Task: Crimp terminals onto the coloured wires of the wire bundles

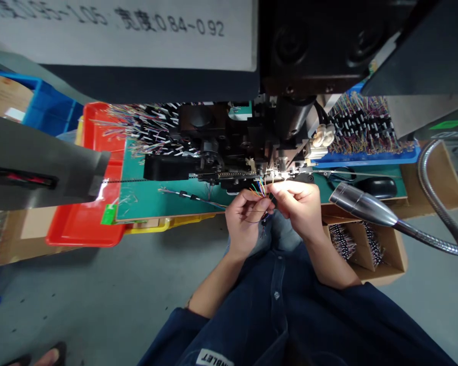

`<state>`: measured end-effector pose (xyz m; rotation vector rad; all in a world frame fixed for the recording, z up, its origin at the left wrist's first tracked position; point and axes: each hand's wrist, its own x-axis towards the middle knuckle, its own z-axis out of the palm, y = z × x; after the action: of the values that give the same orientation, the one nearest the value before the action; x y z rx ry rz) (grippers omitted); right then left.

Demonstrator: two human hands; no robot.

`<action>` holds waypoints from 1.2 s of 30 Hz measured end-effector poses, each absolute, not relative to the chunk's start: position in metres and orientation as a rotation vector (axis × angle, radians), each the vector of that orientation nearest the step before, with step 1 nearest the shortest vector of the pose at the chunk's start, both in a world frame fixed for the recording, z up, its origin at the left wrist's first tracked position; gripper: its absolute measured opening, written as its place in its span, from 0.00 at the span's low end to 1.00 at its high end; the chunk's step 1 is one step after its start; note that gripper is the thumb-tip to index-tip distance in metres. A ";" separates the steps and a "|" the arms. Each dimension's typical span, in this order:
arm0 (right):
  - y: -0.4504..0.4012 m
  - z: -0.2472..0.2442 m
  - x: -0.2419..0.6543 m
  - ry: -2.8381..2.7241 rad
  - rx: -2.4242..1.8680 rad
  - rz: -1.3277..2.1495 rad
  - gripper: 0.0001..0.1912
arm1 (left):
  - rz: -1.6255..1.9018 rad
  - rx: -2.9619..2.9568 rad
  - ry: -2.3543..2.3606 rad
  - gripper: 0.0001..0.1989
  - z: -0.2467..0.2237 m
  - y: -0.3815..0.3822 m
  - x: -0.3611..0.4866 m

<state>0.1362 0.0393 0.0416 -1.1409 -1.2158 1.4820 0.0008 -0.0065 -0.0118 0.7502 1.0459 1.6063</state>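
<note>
Closed fingers of the left hand [246, 223] and right hand [295, 206] pinch fine colored wires [260, 189] at 12 o'clock, just below the crimper [229, 137]. A slipped grip or stray strand could spoil the crimp or catch a finger. A red tray [84, 223] sits at 10 o'clock, a lamp [362, 211] at 3.

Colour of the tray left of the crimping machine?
Red: the plastic tray shows best in the head view.
</note>
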 end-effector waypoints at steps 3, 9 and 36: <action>0.037 0.038 0.135 -1.171 -1.138 1.494 0.18 | 1.604 0.735 1.057 0.16 -0.013 -0.007 0.002; 0.037 0.026 0.130 -1.022 -1.113 1.540 0.19 | 1.645 0.710 1.064 0.15 -0.013 -0.004 0.004; 0.038 0.041 0.135 -1.215 -1.101 1.470 0.23 | 1.616 0.730 1.052 0.16 -0.011 -0.004 0.003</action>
<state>0.1346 0.0376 0.0407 -1.1015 -1.2152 1.4700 0.0028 -0.0043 -0.0108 0.7296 1.0519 1.6159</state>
